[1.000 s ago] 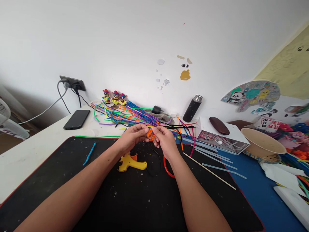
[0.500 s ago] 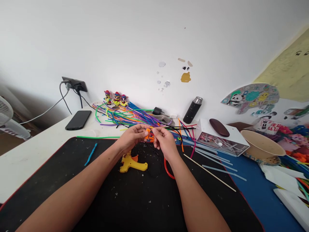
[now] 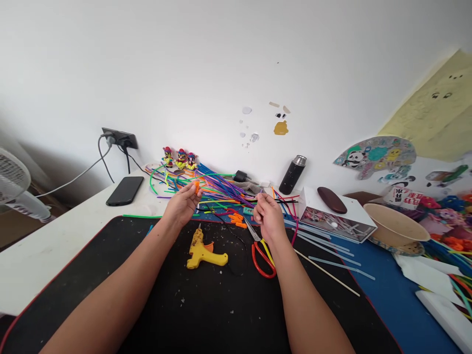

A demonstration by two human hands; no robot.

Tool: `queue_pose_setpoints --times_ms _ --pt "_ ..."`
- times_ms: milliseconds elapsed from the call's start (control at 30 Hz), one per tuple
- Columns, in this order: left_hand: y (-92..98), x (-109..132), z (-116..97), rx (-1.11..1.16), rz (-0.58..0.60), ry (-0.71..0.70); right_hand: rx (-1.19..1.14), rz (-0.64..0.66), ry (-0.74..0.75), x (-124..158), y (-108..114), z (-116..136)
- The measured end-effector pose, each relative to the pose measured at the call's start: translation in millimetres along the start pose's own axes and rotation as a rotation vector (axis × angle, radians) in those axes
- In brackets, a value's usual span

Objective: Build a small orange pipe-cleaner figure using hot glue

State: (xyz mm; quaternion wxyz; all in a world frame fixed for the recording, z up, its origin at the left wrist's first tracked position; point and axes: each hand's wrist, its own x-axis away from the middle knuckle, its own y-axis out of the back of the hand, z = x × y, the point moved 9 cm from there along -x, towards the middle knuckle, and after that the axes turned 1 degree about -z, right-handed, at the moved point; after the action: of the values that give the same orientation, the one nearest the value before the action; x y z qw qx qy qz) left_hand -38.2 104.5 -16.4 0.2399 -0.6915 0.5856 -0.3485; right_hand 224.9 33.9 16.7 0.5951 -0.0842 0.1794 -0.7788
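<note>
My left hand [image 3: 181,205] pinches a small orange pipe-cleaner piece [image 3: 196,187] upright between thumb and fingertips. To its right, my right hand [image 3: 270,216] is closed, thumb against the index finger; whatever may be in that pinch is too small to make out. Between and below the hands lies a little heap of similar orange pieces [image 3: 239,221]. Scissors [image 3: 262,263] with red handles rest partly open beside my right wrist, blades toward the heap. A yellow hot glue gun [image 3: 207,255] lies on the black mat [image 3: 206,314], its nozzle pointing away from me.
Behind my hands spreads a tangle of coloured pipe cleaners [image 3: 221,183], with several small figures [image 3: 181,158] at its back left. A phone [image 3: 125,191] lies left. On the right are a black flask [image 3: 292,175], a white box [image 3: 354,216], glue sticks [image 3: 334,263] and a wooden stick [image 3: 328,273].
My hands have moved apart from where they met: the left went left with an orange piece, the right went right. The orange heap and scissors now show between them.
</note>
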Motion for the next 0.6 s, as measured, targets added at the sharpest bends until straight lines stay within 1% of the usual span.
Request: queue_pose_setpoints --times_ms 133,367,500,600 --pt "-2.0 0.2 7.3 -0.006 0.025 0.052 -0.005 0.041 -0.002 -0.3 -3.9 -6.2" --pt "-3.5 0.6 22.7 -0.048 0.084 0.080 0.039 0.082 -0.005 2.9 -11.6 -19.8" --pt "-2.4 -0.5 28.8 -0.162 0.129 0.086 0.056 0.065 0.006 3.8 -11.6 -24.2" --pt "-7.3 2.9 34.2 -0.294 0.209 0.074 0.066 0.033 0.029 4.6 -10.5 -26.0"
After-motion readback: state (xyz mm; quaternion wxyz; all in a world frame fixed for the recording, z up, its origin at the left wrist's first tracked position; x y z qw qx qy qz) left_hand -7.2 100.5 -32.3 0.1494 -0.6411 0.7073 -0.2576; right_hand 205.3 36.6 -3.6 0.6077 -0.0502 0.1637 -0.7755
